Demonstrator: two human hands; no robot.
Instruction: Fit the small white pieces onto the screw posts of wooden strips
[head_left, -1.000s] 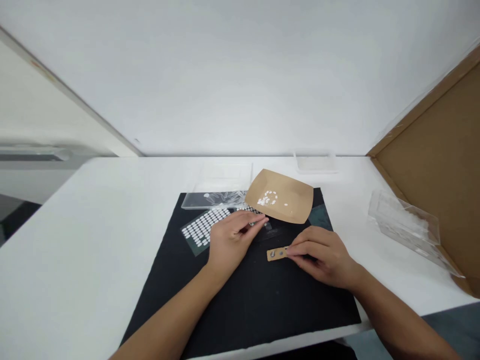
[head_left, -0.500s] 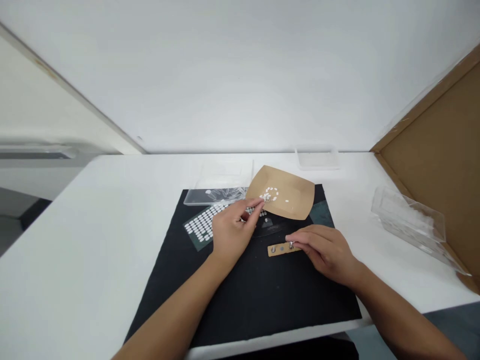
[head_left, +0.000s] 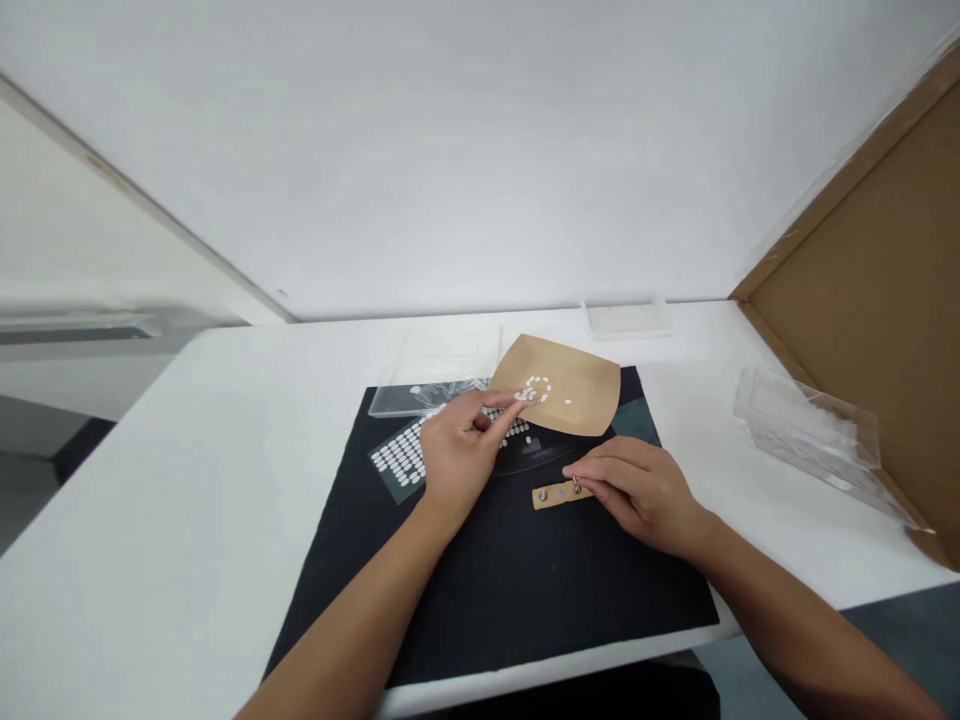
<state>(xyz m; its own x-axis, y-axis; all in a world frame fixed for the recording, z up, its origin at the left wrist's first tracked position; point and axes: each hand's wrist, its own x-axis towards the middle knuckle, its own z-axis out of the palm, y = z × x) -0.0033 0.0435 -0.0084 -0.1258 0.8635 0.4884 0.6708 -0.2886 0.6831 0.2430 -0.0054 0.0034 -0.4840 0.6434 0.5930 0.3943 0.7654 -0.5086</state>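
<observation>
My left hand (head_left: pixel 459 450) is pinched closed at the near left part of a brown paper tray (head_left: pixel 592 385). Its fingertips are by the small white oval pieces (head_left: pixel 538 382) in the tray, and what they hold is too small to make out. My right hand (head_left: pixel 637 490) pinches a small shiny metal piece (head_left: pixel 576 484) that stands at a narrow tan strip (head_left: pixel 553 497). Another round metal piece (head_left: pixel 543 496) sits at the strip's left end. The right fingers hide the strip's other end.
Beneath everything lies a black mat (head_left: pixel 480 610). A sheet of white ovals (head_left: pixel 401 460) and a clear box with slender clear pieces (head_left: pixel 390 402) are at the left. Clear containers (head_left: pixel 626 320) stand at the back and right (head_left: pixel 810 425), near a cardboard panel (head_left: pixel 862 270).
The whole view has shifted slightly. Both hands keep their pinches in nearly the same places, by the tray and at the strip.
</observation>
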